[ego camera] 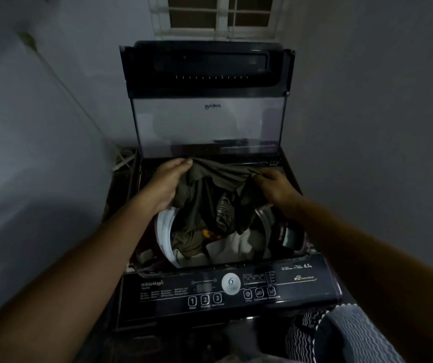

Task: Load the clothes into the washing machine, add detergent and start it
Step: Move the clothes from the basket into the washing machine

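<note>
My fingers are curled tight, left hand and right hand each pinching a top edge of the olive garment, which stretches side to side between them and hangs over the drum directly below, neither hand nearer.
</note>
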A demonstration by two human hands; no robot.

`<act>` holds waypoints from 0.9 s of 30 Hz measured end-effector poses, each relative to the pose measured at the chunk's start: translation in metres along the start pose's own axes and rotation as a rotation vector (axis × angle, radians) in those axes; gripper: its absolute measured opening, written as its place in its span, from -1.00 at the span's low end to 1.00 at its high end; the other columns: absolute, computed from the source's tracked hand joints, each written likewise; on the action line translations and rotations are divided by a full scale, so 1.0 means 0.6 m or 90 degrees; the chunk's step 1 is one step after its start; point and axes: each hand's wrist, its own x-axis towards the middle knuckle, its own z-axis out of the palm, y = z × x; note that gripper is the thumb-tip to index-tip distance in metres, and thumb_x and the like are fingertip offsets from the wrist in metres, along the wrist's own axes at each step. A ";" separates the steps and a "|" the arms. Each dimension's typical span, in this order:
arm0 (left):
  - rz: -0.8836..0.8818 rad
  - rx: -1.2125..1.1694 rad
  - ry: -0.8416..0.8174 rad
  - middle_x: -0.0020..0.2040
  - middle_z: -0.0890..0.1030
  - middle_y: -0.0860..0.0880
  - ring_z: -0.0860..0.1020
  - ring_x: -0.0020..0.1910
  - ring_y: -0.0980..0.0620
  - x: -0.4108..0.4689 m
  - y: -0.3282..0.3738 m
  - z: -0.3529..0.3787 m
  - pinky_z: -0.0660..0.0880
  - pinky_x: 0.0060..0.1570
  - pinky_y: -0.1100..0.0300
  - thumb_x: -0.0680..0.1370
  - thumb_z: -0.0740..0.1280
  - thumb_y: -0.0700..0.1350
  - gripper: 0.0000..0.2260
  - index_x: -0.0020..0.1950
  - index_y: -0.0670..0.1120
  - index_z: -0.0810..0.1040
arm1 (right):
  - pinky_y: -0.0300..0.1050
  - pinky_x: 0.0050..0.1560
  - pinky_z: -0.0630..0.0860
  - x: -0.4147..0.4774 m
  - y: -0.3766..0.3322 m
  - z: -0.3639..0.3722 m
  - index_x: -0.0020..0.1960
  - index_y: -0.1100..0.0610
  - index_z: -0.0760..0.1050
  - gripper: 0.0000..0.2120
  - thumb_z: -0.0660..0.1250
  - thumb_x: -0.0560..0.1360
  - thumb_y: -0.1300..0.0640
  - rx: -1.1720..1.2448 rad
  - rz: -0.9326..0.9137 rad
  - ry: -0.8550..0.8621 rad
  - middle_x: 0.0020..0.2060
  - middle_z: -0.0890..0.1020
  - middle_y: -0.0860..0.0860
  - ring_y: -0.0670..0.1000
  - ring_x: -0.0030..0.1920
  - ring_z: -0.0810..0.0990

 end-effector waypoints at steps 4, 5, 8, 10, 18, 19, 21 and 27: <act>-0.045 0.074 -0.040 -0.16 0.67 -0.06 0.63 -0.23 0.06 0.004 -0.024 -0.015 0.55 -0.27 0.30 0.63 0.30 -0.18 -0.89 -0.04 -0.10 0.60 | -0.01 -0.23 0.65 0.010 0.013 0.009 0.08 0.24 0.57 -0.85 0.22 0.65 0.30 0.053 0.038 0.014 -0.12 0.64 0.17 0.17 -0.15 0.66; -0.058 0.106 -0.053 -0.18 0.66 -0.04 0.63 -0.25 0.08 0.005 -0.031 -0.018 0.53 -0.30 0.32 0.63 0.30 -0.18 -0.90 -0.05 -0.08 0.59 | -0.09 -0.31 0.63 0.013 0.017 0.011 0.00 0.21 0.55 -0.85 0.21 0.64 0.32 0.057 0.047 0.025 -0.18 0.62 0.14 0.13 -0.21 0.64; -0.096 0.180 -0.067 -0.15 0.66 -0.03 0.61 -0.13 0.01 0.011 -0.060 -0.024 0.47 -0.16 0.21 0.62 0.32 -0.12 -0.92 -0.04 -0.03 0.60 | -0.10 -0.34 0.59 0.016 0.035 0.016 -0.08 0.19 0.51 -0.84 0.21 0.61 0.36 0.083 0.097 0.029 -0.20 0.58 0.18 0.10 -0.27 0.59; -0.108 0.233 -0.069 -0.14 0.65 -0.01 0.58 -0.10 0.01 0.017 -0.080 -0.026 0.45 -0.15 0.22 0.62 0.33 -0.08 -0.91 -0.06 -0.01 0.60 | -0.10 -0.27 0.54 0.017 0.048 0.019 -0.06 0.21 0.50 -0.85 0.22 0.58 0.39 0.112 0.129 0.025 -0.15 0.57 0.21 0.10 -0.28 0.56; -0.130 0.386 -0.053 0.50 0.36 -0.08 0.46 0.33 -0.05 0.037 -0.121 -0.017 0.47 0.15 0.14 0.57 0.40 0.00 -0.38 0.58 0.07 0.23 | -0.08 -0.25 0.48 0.023 0.069 0.032 0.09 0.19 0.59 -0.86 0.29 0.59 0.24 0.014 0.148 0.003 -0.17 0.55 0.12 0.06 -0.18 0.52; -0.125 0.382 -0.061 0.47 0.39 -0.06 0.49 0.28 -0.02 0.041 -0.118 -0.006 0.48 0.12 0.16 0.57 0.40 0.01 -0.40 0.57 0.08 0.25 | -0.05 -0.23 0.49 0.021 0.068 0.028 0.09 0.19 0.60 -0.86 0.30 0.59 0.23 0.007 0.135 0.005 -0.18 0.55 0.11 0.06 -0.18 0.53; -0.103 0.370 -0.093 0.42 0.44 -0.04 0.54 0.23 -0.01 0.050 -0.104 0.025 0.50 0.12 0.17 0.58 0.40 0.02 -0.44 0.55 0.08 0.30 | -0.01 -0.19 0.49 0.016 0.066 0.009 0.03 0.16 0.61 -0.89 0.31 0.58 0.22 0.005 0.112 0.014 -0.18 0.57 0.10 0.09 -0.17 0.54; -0.044 0.380 -0.259 0.28 0.57 -0.04 0.56 0.20 0.01 0.072 -0.069 0.196 0.48 0.04 0.18 0.61 0.35 -0.01 -0.57 0.47 0.00 0.41 | -0.05 -0.20 0.47 -0.022 0.082 -0.113 -0.13 0.13 0.57 -0.85 0.32 0.60 0.15 -0.018 0.101 0.123 -0.34 0.53 0.04 0.03 -0.29 0.50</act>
